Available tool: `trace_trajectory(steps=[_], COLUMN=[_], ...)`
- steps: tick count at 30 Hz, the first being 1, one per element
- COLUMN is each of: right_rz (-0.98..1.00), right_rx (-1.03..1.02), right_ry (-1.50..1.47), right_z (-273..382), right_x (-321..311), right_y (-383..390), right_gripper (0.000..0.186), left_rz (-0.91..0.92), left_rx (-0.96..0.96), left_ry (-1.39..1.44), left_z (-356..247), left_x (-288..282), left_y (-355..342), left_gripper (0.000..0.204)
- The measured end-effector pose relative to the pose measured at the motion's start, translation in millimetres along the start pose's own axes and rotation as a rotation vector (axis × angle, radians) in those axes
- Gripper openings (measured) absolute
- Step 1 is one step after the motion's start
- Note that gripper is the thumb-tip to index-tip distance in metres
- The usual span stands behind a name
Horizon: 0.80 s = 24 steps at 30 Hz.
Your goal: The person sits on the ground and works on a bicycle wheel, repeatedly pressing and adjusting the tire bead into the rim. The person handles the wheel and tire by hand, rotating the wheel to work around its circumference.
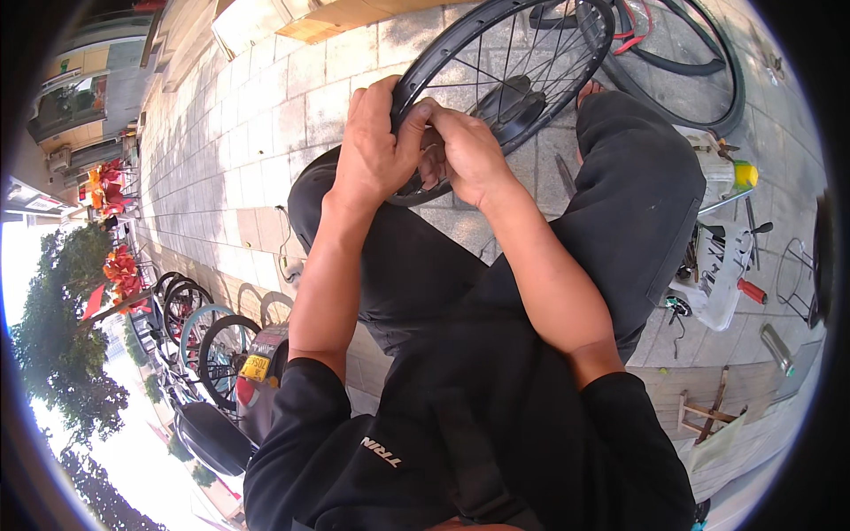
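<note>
A black spoked bicycle wheel point(434, 64) stands tilted in front of my knees, its rim running up and to the right. My left hand point(374, 146) is closed round the near left part of the rim, thumb on the inner side. Close beside it, my right hand point(467, 157) grips the same stretch of rim with curled fingers; the fingertips are partly hidden behind the thumb and rim. Both thumbs nearly meet. Whether a tyre or tube lies under the fingers I cannot tell. Through the spokes a dark oval object point(515, 115) shows on the paving.
A second wheel with a tyre point(737, 93) lies at the far right, near a red strap point(630, 40). Right of my knee are a white tray of tools point(728, 265), a red-handled screwdriver point(753, 290) and a yellow-topped container point(745, 175). Parked bicycles point(208, 345) line the left.
</note>
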State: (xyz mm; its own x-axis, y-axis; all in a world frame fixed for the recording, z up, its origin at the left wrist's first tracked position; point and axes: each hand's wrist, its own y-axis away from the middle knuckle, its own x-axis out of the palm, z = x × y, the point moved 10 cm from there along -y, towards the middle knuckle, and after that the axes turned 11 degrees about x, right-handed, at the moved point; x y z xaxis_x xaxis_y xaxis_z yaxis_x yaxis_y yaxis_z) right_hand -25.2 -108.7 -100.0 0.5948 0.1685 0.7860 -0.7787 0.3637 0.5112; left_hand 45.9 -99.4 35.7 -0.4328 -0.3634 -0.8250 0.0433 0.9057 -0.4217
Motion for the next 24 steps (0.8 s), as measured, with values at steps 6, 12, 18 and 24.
trace_trajectory(steps=[6,12,18,24], right_rz=[0.105,0.099,0.122,0.269], right_rx=[-0.067,-0.047,-0.071,-0.163], right_ry=[-0.1,-0.221,-0.232,-0.208], right_z=[16,16,23,36], right_x=[2,-4,-18,3], right_y=[-2,2,9,43], right_gripper=[0.033,0.027,0.03,0.037], left_rz=[0.04,0.113,-0.034,-0.136], left_rx=[-0.204,-0.167,-0.132,-0.074], left_ry=[0.084,0.383,0.385,0.434], left_z=[14,11,-9,-19], left_x=[5,17,19,17], left_y=[-11,11,10,10], left_gripper=[0.04,0.045,0.044,0.048])
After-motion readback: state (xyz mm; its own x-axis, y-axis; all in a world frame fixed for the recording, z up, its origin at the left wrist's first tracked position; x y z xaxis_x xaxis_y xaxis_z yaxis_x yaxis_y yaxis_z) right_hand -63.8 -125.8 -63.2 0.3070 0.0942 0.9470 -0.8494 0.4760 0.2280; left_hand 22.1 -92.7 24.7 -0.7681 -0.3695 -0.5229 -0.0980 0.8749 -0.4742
